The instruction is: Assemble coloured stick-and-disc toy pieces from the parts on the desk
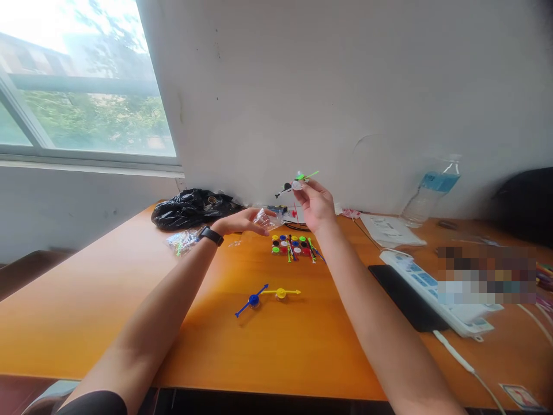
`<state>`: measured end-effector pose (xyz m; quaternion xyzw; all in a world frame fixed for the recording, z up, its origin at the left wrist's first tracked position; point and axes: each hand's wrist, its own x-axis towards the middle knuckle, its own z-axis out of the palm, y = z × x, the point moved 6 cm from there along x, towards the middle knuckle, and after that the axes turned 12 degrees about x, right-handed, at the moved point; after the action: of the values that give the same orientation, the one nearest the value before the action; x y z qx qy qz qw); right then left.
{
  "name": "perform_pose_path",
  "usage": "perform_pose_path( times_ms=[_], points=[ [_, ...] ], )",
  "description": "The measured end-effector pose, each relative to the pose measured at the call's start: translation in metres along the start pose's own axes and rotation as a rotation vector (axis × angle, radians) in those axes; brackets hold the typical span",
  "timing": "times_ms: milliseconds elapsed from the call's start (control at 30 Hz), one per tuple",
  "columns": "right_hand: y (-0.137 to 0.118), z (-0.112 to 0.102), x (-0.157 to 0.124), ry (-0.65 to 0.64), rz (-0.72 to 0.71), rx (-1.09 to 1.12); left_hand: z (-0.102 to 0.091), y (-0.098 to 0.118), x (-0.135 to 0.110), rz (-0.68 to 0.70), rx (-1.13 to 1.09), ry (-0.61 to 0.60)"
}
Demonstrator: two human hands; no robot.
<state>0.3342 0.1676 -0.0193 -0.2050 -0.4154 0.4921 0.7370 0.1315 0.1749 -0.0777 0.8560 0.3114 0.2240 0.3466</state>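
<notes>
My right hand (317,203) is raised above the orange table (129,300) and pinches a small white toy spinner with green and black blades (298,183). My left hand (242,222), with a black watch on the wrist, reaches over the table and grips a small clear plastic bag (268,219). Below the hands lies a cluster of small coloured round pieces and thin sticks (294,246). Nearer to me rest a blue spinner (253,300) and a yellow spinner (281,293), side by side on the tabletop.
A crumpled black plastic bag (190,208) and another clear packet (184,240) lie at the back left. On the right are a white power strip (436,291), a black phone (400,297), papers (391,229) and a water bottle (430,193). A white wall stands behind the table.
</notes>
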Motion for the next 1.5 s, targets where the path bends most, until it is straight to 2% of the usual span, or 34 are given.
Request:
perform_pose_path(
  times_ms=[100,200,333,467,667,800,1000,1200,1333,1433,1500],
  points=[
    [0.010,0.005,-0.005,0.025,0.002,0.034,0.014,0.012,0.006,0.046,-0.081,-0.050],
    [0.010,0.012,-0.009,-0.033,-0.019,-0.020,0.019,0.019,0.008,0.063,-0.139,-0.074],
    [-0.006,0.018,-0.011,-0.154,-0.137,-0.238,0.011,0.021,0.009,0.083,-0.217,0.027],
    [-0.016,0.021,-0.013,-0.235,-0.233,-0.374,0.006,0.022,0.009,0.087,-0.275,0.059],
    [-0.014,0.037,-0.025,-0.399,-0.233,-0.548,0.002,0.028,0.010,0.107,-0.250,0.178],
    [-0.014,0.048,-0.034,-0.476,-0.257,-0.582,0.002,0.028,0.011,0.088,-0.234,0.197],
    [-0.022,0.048,-0.033,-0.419,-0.304,-0.609,-0.001,0.031,0.009,0.066,-0.213,0.245],
    [-0.023,0.049,-0.034,-0.439,-0.281,-0.742,0.001,0.028,0.013,0.128,-0.238,0.193],
    [-0.034,0.049,-0.032,-0.447,-0.301,-0.713,-0.001,0.022,0.016,0.135,-0.245,0.181],
    [-0.043,0.037,-0.021,-0.357,-0.359,-0.753,-0.007,0.018,0.016,0.117,-0.213,0.228],
    [-0.037,0.023,-0.012,-0.330,-0.294,-0.909,-0.012,0.013,0.015,0.092,-0.208,0.278]
  ],
)
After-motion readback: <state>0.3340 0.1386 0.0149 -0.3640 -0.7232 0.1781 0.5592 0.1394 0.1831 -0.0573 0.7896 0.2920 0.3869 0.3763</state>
